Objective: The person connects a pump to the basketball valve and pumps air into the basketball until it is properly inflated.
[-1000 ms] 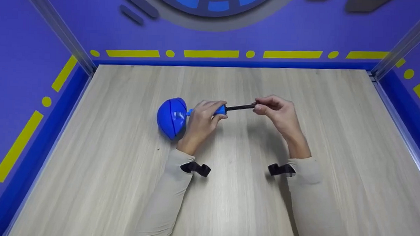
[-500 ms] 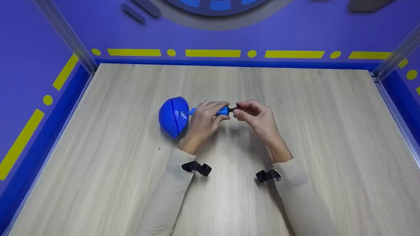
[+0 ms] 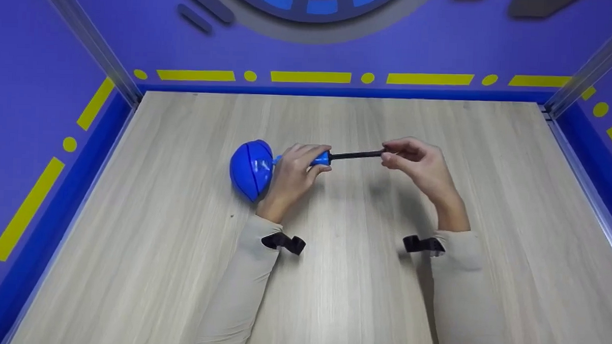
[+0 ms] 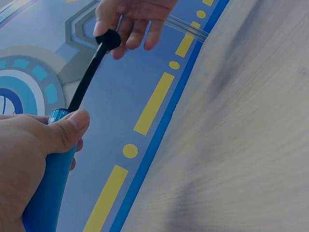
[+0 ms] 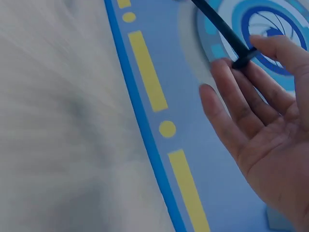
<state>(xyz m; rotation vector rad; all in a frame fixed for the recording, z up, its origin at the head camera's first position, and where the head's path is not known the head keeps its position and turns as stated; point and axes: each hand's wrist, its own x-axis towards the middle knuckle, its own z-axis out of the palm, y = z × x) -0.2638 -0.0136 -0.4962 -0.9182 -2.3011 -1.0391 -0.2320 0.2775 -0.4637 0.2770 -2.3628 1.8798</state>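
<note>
One blue pump (image 3: 321, 159) hung over the middle of the table (image 3: 155, 248), held in both hands. The left hand (image 3: 291, 172) had its fingers clamped round the barrel (image 4: 51, 193), the thumb laid along it near the rod's mouth. From that right-hand end a black rod (image 3: 357, 155) stuck well out, its inner part hidden inside the barrel. The right hand (image 3: 423, 165) pinched the rod's outer end, a flat black disc (image 4: 110, 39), between thumb and fingertips, and the right wrist view showed its remaining fingers spread a little apart. On the other side, a narrow blue nozzle (image 3: 276, 160) led to a blue balloon (image 3: 251, 170), rounded and full-looking, with a dark line curving down its side; what filled it could not be seen, nor whether its underside met the wood. The balloon was just beside the left hand, and a broad stretch of tabletop ran from it to the left edge, another from the right hand to the right edge. A narrower strip lay between the pump and the far edge, where the back wall (image 3: 310, 57) rose with its yellow bars (image 3: 311, 77). The left sleeve (image 3: 238, 292) and right sleeve (image 3: 467, 300) reached in from the near side, well apart
</note>
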